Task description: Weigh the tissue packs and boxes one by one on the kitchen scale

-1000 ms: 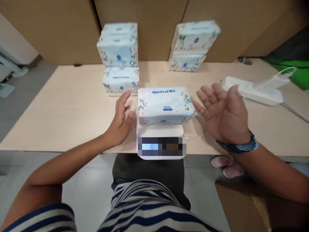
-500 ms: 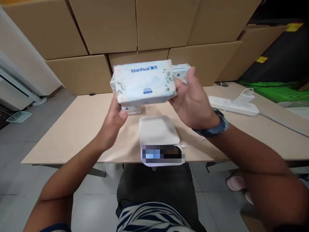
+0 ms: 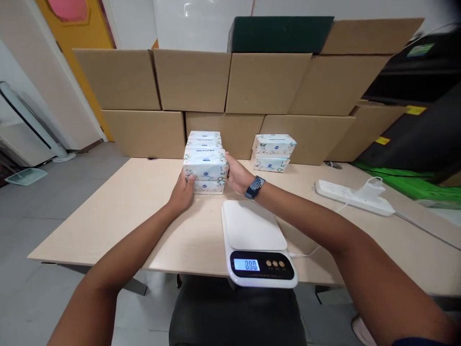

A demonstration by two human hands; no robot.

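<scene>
A white-and-blue floral tissue pack [image 3: 206, 166] marked "Manhua" sits on top of another tissue pack [image 3: 212, 188] at the front of a stacked row. My left hand [image 3: 182, 193] holds the upper pack at its left side, thumb on the front face. On the opposite side, my right hand [image 3: 237, 175], with a dark watch band on its wrist, presses against the pack's right end. More tissue packs [image 3: 204, 137] stand directly behind. Nearer my body lies a white digital scale [image 3: 255, 228], its platform bare and its lit display reading what looks like 0.00.
Two stacked tissue packs [image 3: 272, 164] stand at the back right of the wooden table [image 3: 118, 216]. A white power strip [image 3: 355, 197] with a plugged-in charger lies on the right. Cardboard boxes [image 3: 194, 81] form a wall behind the table.
Both hands have carried the tissue pack from above the scale, forward and down onto the left stack. The view has tilted up, and the scale's display is now uncovered.
</scene>
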